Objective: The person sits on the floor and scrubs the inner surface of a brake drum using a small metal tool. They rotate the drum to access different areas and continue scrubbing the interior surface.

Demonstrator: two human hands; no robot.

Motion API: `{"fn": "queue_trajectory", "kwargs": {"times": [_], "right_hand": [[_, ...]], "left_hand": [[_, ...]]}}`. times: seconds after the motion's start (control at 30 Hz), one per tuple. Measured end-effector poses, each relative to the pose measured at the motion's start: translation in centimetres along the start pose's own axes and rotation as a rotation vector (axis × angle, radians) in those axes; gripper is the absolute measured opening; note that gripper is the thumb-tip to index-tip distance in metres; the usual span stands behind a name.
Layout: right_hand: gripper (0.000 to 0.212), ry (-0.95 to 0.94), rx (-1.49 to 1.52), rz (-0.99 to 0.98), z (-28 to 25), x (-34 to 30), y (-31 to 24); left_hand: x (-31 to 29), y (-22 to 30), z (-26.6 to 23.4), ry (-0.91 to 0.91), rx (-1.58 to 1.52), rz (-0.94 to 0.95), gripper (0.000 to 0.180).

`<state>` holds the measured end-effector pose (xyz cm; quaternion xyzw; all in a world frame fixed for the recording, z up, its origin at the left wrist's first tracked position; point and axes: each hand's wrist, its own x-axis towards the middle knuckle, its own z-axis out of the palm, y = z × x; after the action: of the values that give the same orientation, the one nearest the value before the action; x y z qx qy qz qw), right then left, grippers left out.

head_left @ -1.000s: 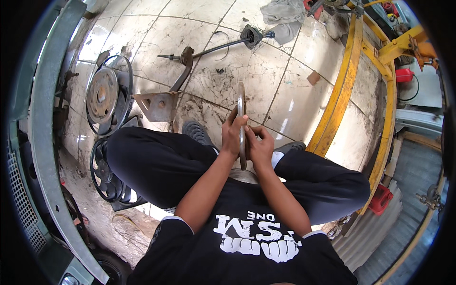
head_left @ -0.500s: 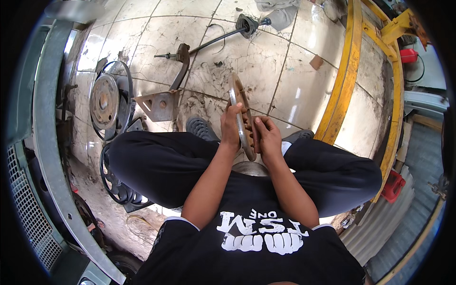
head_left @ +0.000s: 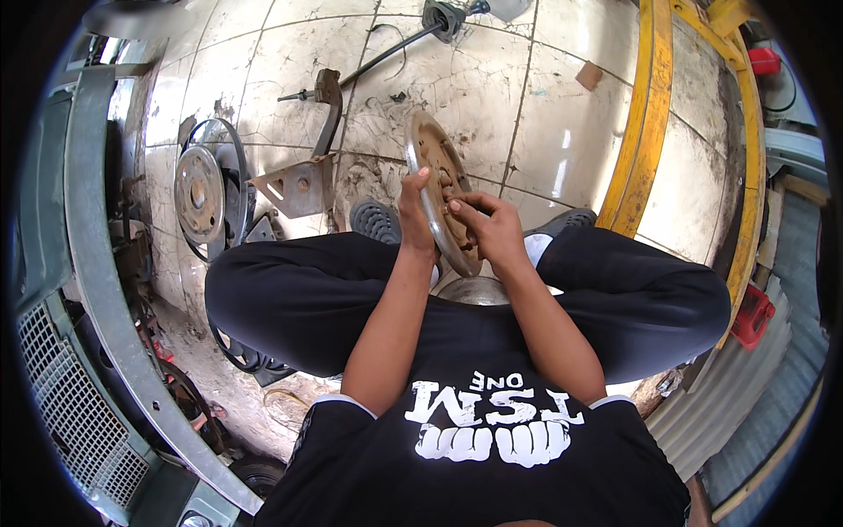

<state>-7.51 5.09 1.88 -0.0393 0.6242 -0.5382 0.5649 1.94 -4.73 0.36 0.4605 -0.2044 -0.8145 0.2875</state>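
Observation:
Upright between my knees stands a rusty round metal disc [head_left: 461, 167] with a bright worn rim and holes in its brown face. My left hand [head_left: 415, 211] grips its left edge, thumb on the rim. My right hand [head_left: 493, 230] is closed, thumb and fingertips pinched against the middle of the brown face; whatever they hold there is too small to make out. Just below the disc, close to my lap, lies another round metal part [head_left: 477, 291], partly hidden.
Left on the tiled floor are a second rusty disc [head_left: 199, 193] against a black ring, a pedal arm with bracket [head_left: 303, 186], and a gear lever [head_left: 395, 61]. A yellow metal frame [head_left: 634, 149] stands right, near a red container [head_left: 752, 316]. A grey metal beam [head_left: 105, 263] runs along the left.
The disc has turned its brown face more toward me. My right hand has moved up from the lower edge to the disc's middle.

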Motion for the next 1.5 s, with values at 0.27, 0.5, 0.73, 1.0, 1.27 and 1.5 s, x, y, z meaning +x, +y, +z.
{"fn": "queue_trajectory", "kwargs": {"times": [0.27, 0.5, 0.73, 1.0, 1.27, 1.5], "right_hand": [[0.027, 0.03, 0.037, -0.101, 0.0, -0.7, 1.2], [0.026, 0.065, -0.014, -0.079, -0.5, 0.2, 2.4], [0.025, 0.303, 0.056, -0.187, -1.4, 1.7, -2.6], [0.019, 0.029, -0.006, -0.132, -1.3, -0.6, -1.3], [0.021, 0.162, -0.333, -0.339, -0.3, -0.8, -0.5], [0.022, 0.313, -0.367, -0.385, 1.4, -0.8, -1.0]], "left_hand": [[0.2, -0.2, 0.2, 0.016, 0.113, 0.026, 0.052], [0.3, 0.2, 0.8, 0.013, 0.099, -0.012, 0.051], [0.9, -0.1, 0.7, -0.029, 0.173, -0.012, 0.056], [0.7, -0.1, 1.4, -0.009, 0.162, -0.037, 0.061], [1.0, -1.0, 1.0, 0.011, 0.112, 0.018, 0.056], [-0.1, -0.9, 2.1, 0.011, 0.004, 0.015, 0.054]]}}
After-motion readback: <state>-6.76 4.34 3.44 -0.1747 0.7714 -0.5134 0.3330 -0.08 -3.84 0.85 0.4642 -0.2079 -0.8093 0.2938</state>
